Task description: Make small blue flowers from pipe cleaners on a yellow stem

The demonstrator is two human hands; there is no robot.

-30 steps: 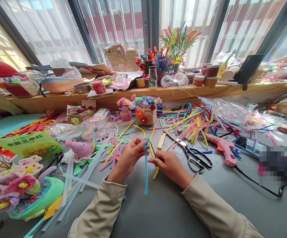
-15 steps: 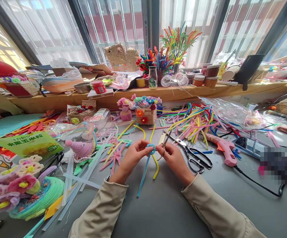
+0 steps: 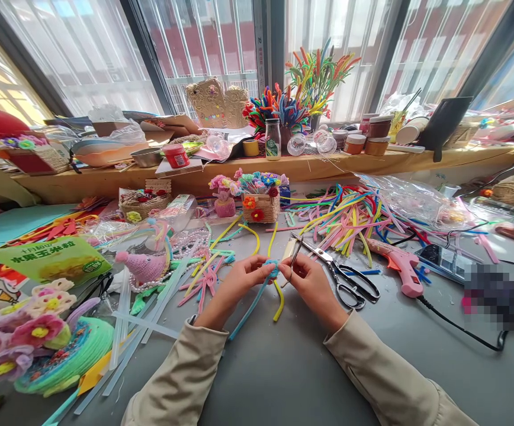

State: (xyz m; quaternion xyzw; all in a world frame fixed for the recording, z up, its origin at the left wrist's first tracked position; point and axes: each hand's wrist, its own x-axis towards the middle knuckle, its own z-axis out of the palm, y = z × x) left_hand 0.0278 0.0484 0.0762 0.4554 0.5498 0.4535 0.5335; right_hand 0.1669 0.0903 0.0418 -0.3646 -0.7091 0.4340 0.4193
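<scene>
Your left hand [image 3: 238, 284] has its grip pinched on the blue stem [image 3: 251, 305], thumb and forefinger at the coil [image 3: 273, 268] on its upper end. The stem's tail runs down to the left, toward your left cuff, above the bench [image 3: 279, 373]. In your right hand [image 3: 314, 290], the grip is pressed together on the small scissors [image 3: 296, 254], their blades pointing up and away from you. Your right fingertips sit just beside the coil; whether they touch it, I can't tell.

A yellow stem [image 3: 279, 305] lies between your hands, farther down on the bench. Just beyond your right hand are the big scissors [image 3: 333, 264], and to the right of those the glue gun [image 3: 401, 263]. The stem pile [image 3: 341, 216] spreads behind them. Straight ahead of you stands the flower basket [image 3: 261, 208]. Over on your left, clear sticks [image 3: 145, 325] lie crossed near the pink hat [image 3: 144, 266].
</scene>
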